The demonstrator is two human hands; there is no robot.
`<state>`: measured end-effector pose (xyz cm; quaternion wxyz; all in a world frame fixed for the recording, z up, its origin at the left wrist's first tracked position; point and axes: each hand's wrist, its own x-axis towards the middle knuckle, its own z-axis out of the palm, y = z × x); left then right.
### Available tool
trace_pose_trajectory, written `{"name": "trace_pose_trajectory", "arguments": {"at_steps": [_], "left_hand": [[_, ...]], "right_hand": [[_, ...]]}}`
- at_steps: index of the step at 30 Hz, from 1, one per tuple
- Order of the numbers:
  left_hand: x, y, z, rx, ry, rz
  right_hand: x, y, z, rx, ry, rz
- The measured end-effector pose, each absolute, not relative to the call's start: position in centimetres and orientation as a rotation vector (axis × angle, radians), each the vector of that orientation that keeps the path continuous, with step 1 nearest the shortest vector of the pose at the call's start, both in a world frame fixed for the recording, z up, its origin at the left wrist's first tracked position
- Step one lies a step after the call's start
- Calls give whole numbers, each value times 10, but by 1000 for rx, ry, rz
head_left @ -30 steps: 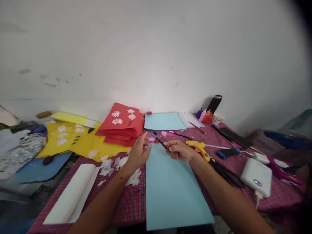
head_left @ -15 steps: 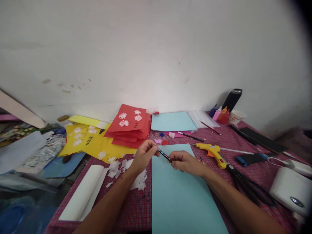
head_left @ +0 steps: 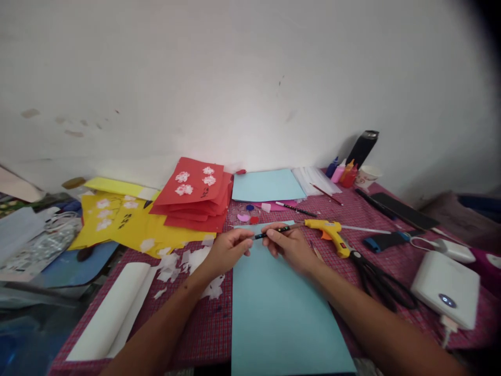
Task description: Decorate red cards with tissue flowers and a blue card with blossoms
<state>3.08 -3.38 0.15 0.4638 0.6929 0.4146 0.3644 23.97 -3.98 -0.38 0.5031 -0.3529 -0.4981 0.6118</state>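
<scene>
Blue, pink, orange and red squeeze bottles (head_left: 343,175) stand bunched at the far right of the bench (head_left: 203,334), each showing its colour through the side; beside them are a paper cup (head_left: 368,176) and a tilted black flask (head_left: 363,148), contents of both hidden. Spots of blue, pink and red lie in a clear tray (head_left: 236,214) beyond the hands. Both forearms reach in from the near edge, angled toward each other, so that the left hand (head_left: 230,249) and right hand (head_left: 288,246) nearly meet over the far end of a large pale blue sheet (head_left: 282,313). Left thumb and fingers pinch one end of a thin stick (head_left: 282,228) (pen or brush, I cannot tell which), while the right grip pinches it farther along. It is black with pale specks, held nearly level, its right end near the yellow glue gun (head_left: 332,236).
</scene>
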Motion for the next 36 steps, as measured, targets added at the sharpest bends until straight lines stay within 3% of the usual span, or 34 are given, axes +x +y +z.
{"name": "trace_pose_trajectory", "arguments": {"at_steps": [6,16,28,36], "left_hand": [[33,-41,10,2188,1094,732],[33,-46,17,1838,997,604],[33,-37,5,1673,1111,754],[38,-47,6,1833,982,594]], "right_hand": [[237,-40,-5,-973,-1289,1357],[238,-43,-4,-916,-1226,1370],[240,-37,-15,-796,-1233,1446],[231,-45,-12,-903,-1356,1390]]}}
